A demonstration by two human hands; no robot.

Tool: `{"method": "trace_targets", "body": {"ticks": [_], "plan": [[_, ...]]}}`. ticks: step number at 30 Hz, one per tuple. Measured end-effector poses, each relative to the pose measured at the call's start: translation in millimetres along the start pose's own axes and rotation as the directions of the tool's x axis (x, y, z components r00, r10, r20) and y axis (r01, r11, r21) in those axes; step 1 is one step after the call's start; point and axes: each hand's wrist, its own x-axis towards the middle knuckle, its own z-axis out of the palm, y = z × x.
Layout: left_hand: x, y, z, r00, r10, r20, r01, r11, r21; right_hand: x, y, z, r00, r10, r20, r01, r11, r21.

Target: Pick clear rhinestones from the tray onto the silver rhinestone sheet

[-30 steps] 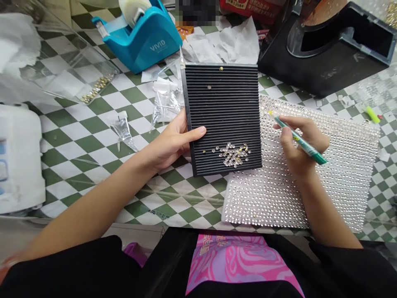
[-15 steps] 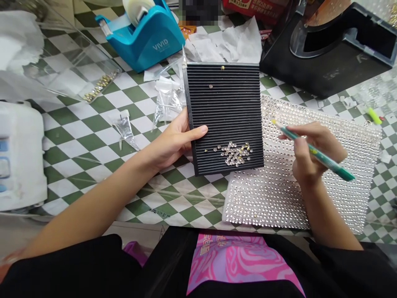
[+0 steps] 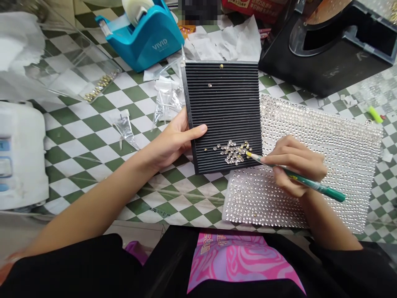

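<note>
My left hand [image 3: 182, 140] grips a black ridged tray [image 3: 223, 111] by its left edge, thumb on top and the other fingers hidden beneath. A cluster of loose rhinestones [image 3: 231, 153] lies near the tray's lower edge, with a few strays higher up. In my right hand [image 3: 294, 165] is a green pen-like picking pencil [image 3: 322, 188], pinched between the fingers. Its yellow tip touches or hovers just over the right side of the cluster. Under that hand, partly covered by the tray, lies a white panel [image 3: 338, 165] studded with rows of rhinestones.
A blue tape dispenser [image 3: 149, 37] and a clear box [image 3: 102, 85] with gold studs stand at the back left. Small plastic bags [image 3: 167, 97] lie beside the tray. A black holder [image 3: 322, 54] stands at the back right, a white device [image 3: 21, 157] at far left.
My right hand has moved left and down, bringing the pencil tip from above the studded panel to the rhinestone cluster. The tray and my left hand have barely shifted.
</note>
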Motion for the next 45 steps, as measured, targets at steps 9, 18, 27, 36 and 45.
{"method": "trace_targets", "body": {"ticks": [9,18,27,36,45], "plan": [[0,0,-0.3,1.000,-0.013,0.014,0.013,1.000,0.025,-5,7,0,0.945,0.047,-0.323,-0.081,0.992,-0.092],[-1,-2,-2.5,0.999,0.009,0.043,-0.011,0.999,0.046,-10,30,4,0.901,0.295,-0.319,-0.386,0.881,-0.274],[-1,1,0.7,1.000,-0.004,0.015,0.004,1.000,0.021,-7,32,5,0.904,0.312,-0.293,-0.383,0.895,-0.228],[-1,1,0.9,1.000,0.004,0.013,-0.004,1.000,0.008,-6,10,2,0.974,0.068,-0.216,-0.079,0.996,-0.042],[-1,-1,-0.6,1.000,0.003,0.021,-0.003,1.000,0.023,-1,-2,5,0.998,0.003,-0.063,-0.006,0.999,-0.046]]}}
